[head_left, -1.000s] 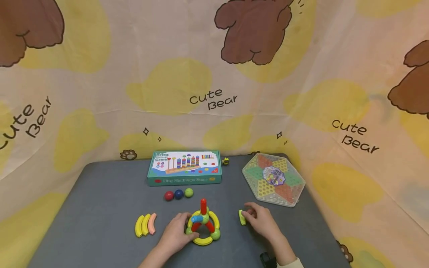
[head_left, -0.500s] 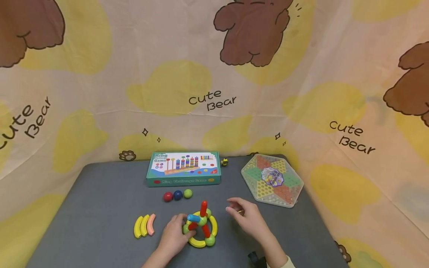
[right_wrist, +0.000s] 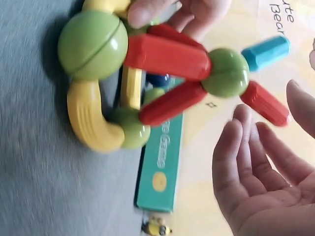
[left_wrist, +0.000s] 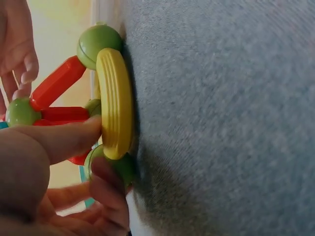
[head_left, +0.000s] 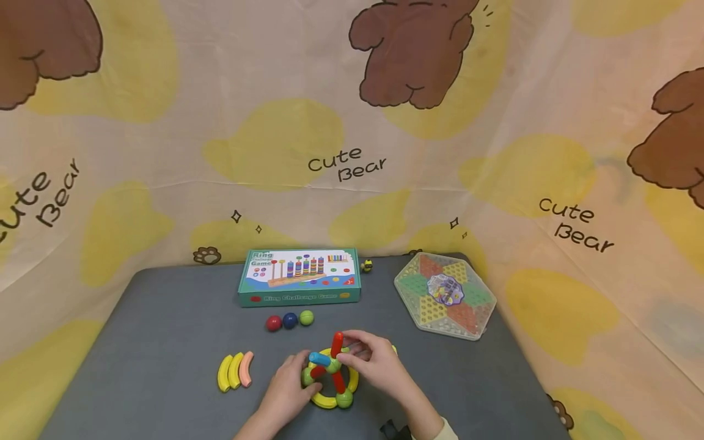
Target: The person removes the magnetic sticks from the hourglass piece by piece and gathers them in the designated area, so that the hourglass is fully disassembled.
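Observation:
A stick-and-ball structure stands on the grey table: curved yellow sticks and green balls form its base ring. Red sticks rise from the ring to a green top ball. From that ball stick out a blue stick and an upper red stick. My left hand grips the base at its left ball, thumb against a yellow curve. My right hand is beside the upper red stick, thumb and fingers spread apart around it. A yellow-green stick shows partly behind the right hand.
Two yellow curved sticks and a pink one lie at left. Red, blue and green balls sit before the Ring Challenge Game box. A hexagonal board and small bee figure are farther back.
My right hand has moved left from the loose yellow-green stick to the structure's upper red stick. The structure has turned and shifted slightly in my left hand's grip.

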Action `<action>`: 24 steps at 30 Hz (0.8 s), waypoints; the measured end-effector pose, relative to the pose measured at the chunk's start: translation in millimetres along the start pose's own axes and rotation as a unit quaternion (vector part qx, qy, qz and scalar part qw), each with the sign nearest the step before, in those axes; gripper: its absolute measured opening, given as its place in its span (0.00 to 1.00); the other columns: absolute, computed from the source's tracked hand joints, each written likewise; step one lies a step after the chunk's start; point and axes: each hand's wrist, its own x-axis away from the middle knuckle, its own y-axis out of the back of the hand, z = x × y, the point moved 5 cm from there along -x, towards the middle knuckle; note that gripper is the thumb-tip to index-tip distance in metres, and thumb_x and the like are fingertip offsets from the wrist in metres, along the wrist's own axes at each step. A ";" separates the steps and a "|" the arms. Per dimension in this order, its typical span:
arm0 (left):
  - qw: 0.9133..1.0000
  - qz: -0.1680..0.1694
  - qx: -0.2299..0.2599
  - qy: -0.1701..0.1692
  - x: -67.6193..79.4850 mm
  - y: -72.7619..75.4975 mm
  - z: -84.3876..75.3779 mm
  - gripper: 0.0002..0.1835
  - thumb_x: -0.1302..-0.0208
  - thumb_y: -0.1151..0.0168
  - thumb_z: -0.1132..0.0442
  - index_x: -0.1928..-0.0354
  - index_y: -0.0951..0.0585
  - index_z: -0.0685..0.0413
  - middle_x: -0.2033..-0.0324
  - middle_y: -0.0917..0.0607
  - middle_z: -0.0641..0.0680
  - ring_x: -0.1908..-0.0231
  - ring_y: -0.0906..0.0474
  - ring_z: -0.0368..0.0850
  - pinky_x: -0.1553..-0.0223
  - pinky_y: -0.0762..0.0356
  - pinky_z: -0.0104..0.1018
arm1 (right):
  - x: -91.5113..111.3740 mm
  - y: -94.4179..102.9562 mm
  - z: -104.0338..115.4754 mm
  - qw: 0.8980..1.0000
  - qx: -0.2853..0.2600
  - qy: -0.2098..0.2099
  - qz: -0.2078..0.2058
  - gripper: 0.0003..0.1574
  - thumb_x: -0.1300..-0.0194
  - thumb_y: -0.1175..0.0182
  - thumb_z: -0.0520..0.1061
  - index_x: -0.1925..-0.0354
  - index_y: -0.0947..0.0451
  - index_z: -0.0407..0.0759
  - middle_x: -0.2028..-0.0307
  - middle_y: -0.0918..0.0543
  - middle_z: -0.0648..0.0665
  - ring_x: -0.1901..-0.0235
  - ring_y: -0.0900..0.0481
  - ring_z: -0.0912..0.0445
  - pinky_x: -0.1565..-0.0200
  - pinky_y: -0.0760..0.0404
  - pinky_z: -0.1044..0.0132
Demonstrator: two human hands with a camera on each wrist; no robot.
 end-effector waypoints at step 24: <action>1.000 0.004 0.012 -0.022 0.3 -2.9 -3.5 0.28 0.45 0.24 0.65 0.41 0.21 0.60 0.57 0.20 0.54 0.57 0.20 0.52 0.55 0.20 0.54 | -0.9 -7.6 -9.3 0.995 -0.054 -0.039 -0.074 0.20 0.30 0.35 0.48 0.48 0.22 0.36 0.60 0.12 0.44 0.60 0.13 0.52 0.55 0.15 0.67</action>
